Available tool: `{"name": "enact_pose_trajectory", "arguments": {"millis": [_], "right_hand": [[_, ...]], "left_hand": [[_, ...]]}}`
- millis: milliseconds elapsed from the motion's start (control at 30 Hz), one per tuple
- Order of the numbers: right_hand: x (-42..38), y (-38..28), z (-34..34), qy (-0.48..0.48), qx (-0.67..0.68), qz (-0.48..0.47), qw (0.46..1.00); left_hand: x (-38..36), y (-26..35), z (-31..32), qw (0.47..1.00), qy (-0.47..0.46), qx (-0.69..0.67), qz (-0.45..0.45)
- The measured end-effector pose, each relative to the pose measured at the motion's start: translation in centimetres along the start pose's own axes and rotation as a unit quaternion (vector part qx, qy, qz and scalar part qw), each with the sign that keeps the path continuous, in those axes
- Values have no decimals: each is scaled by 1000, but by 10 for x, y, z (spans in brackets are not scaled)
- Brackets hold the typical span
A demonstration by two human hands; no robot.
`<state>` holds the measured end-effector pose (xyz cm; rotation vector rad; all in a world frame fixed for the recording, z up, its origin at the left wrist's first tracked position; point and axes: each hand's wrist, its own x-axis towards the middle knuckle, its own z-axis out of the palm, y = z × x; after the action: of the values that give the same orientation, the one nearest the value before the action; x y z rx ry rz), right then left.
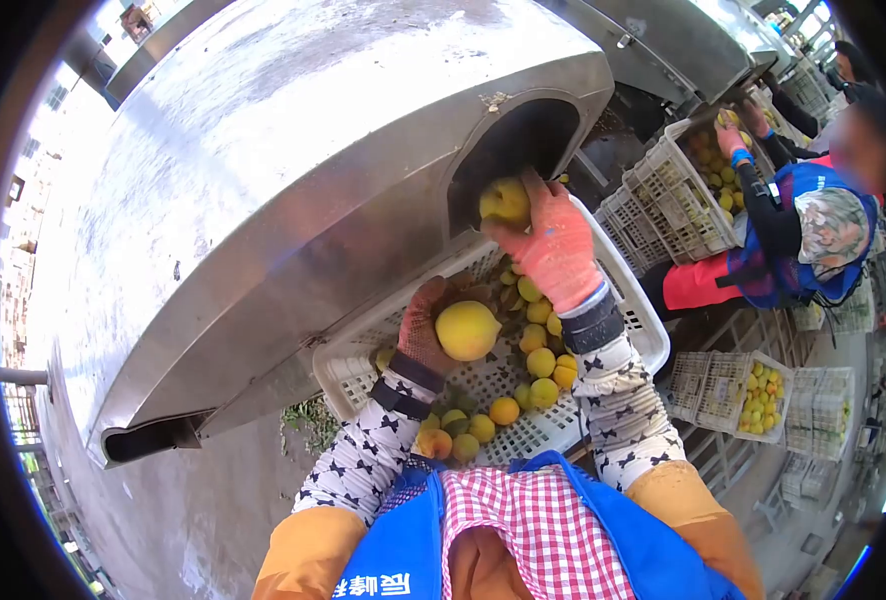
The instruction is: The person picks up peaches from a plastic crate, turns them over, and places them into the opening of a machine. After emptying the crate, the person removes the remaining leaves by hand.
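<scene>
My left hand [429, 325], in a worn reddish glove, is closed around a large yellow peach [467, 331] above the crate. Higher up, my right hand [555, 245], gloved in orange-pink, grips another yellow peach [506, 204] in front of the dark opening [503, 150] in the metal machine. Below both hands sits a white plastic crate [618, 262] with loose yellow and orange peaches [541, 362] spread on its slotted floor. My forearms hide parts of its near rim.
The big metal machine housing [363, 180] fills the upper left. At the right a co-worker [813, 220] reaches into a fruit-filled white crate [678, 190]. More stacked crates of fruit [763, 395] stand at lower right. Leaf litter [311, 425] lies on the concrete floor.
</scene>
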<state>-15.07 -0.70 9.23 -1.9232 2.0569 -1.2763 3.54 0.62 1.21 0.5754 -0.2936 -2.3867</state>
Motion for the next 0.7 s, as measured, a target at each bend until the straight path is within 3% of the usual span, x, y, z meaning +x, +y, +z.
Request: {"name": "enact_pose_trajectory", "arguments": {"millis": [67,100,167,200,233,267,367,433,467,500,533,567,600,633,667,700], "right_hand": [[19,14,28,-77,-132,-5,988],[33,23,48,-86,-130,0,988],[47,38,82,-134,-286,-29,948],[41,28,69,-138,-284,-29,948],[32,9,38,-86,-20,48,995],[22,-2,16,-30,247,117,961],[-29,1,1,-110,263,53,957],[-46,-9,-8,-209,156,-86,962],[-51,-11,-8,-209,156,-85,962],[-55,-14,-7,-224,120,-82,964],[-55,-16,-8,-237,82,-81,965],[-51,-16,-12,-223,102,-41,969],[-45,-13,-10,-218,100,-44,970],[-35,-7,-5,-113,64,-57,990],[-26,0,1,-9,28,-67,997],[-15,12,14,61,-34,-110,992]], "left_hand": [[7,-8,-26,986,85,-145,3],[8,-8,-29,981,105,-166,-1],[6,-12,-33,971,145,-190,9],[9,-11,-33,963,167,-208,28],[13,-13,-37,958,169,-222,59],[12,-8,-30,957,168,-226,67],[1,-1,-15,972,96,-211,37],[7,-4,-22,994,24,-84,66],[10,-9,-25,994,25,-84,64],[12,-13,-22,985,53,99,130],[15,-15,-19,938,76,278,193],[16,-12,-18,937,71,279,195],[8,-1,-2,985,15,126,116],[5,6,7,998,-43,-32,31],[13,-2,-6,998,-47,-31,31],[25,-18,-35,980,93,176,16]]}}
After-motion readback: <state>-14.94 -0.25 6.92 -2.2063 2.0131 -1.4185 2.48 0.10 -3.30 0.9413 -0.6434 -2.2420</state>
